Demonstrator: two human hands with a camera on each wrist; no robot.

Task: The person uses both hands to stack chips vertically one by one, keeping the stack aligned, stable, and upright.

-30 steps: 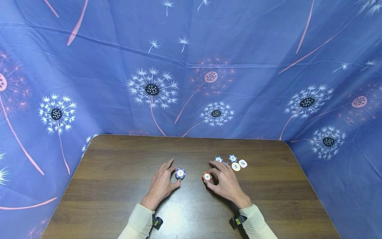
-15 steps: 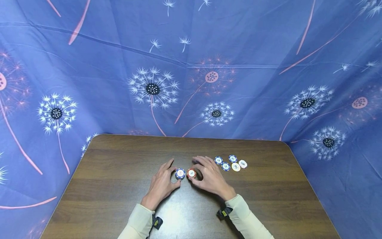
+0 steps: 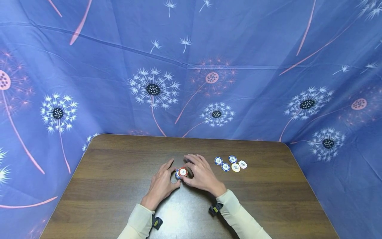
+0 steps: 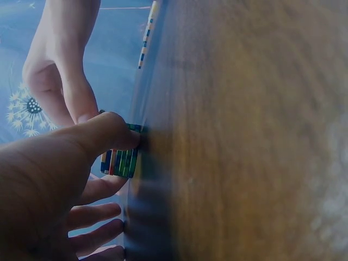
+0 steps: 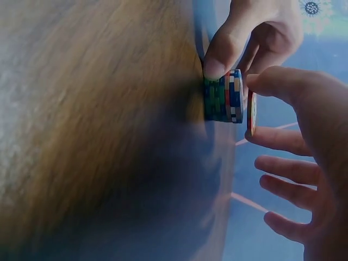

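Note:
Thumb and forefinger of my left hand (image 3: 160, 184) grip the sides of a stack of poker chips (image 5: 222, 102) standing on the table. In the right wrist view the stack has several green chips at the bottom, then a red-edged one and blue-and-white ones on top. My right hand (image 3: 202, 176) pinches a red poker chip (image 3: 183, 172) marked 5 between thumb and forefinger. That red chip (image 5: 252, 113) hovers just above the stack, level with its top face, with a narrow gap between. From the head view it covers much of the blue top chip (image 3: 177, 174).
Right of my hands, loose chips lie flat on the wooden table (image 3: 125, 156): several blue ones marked 10, such as a blue chip (image 3: 225, 167), a cream chip (image 3: 235, 167) and a white chip (image 3: 243, 164). A blue flowered cloth (image 3: 253, 83) hangs behind.
My right hand has carried the red chip leftward, from beside the loose chips to over the stack, uncovering the loose blue chips. The left hand has stayed at the stack.

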